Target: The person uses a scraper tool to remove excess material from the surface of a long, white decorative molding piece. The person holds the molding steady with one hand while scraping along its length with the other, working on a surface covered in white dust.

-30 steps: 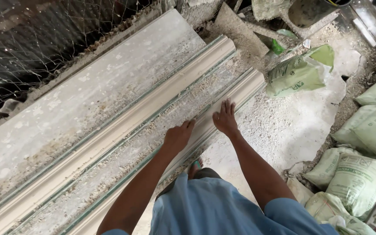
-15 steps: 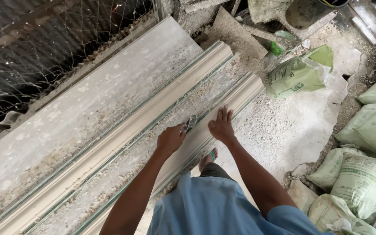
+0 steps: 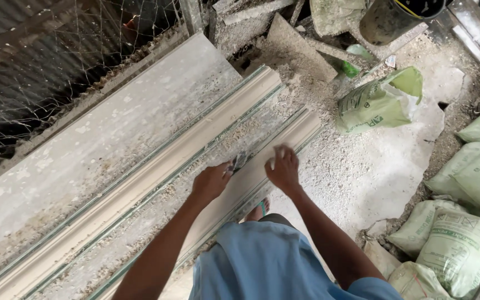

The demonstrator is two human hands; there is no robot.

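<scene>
Moulding strip (image 3: 254,166), long, pale and profiled, is lying diagonally along the dusty slab bench, nearest the person's blue shirt (image 3: 262,266). Left hand (image 3: 211,182) is curling around a small dark scraper (image 3: 239,161), pressing its blade against the strip. Right hand (image 3: 284,169) is resting just beside it, fingers bent and spread on the strip's surface, gripping nothing. Beyond them a second, similar strip (image 3: 156,178) is lying parallel on the grey slab (image 3: 101,133). Farther off, green sacks (image 3: 379,103) are lying on the rubble-strewn floor and wire mesh (image 3: 56,61) is hanging at the left

Left hand (image 3: 211,182) now grips what looks like a scraper (image 3: 240,161).
</scene>
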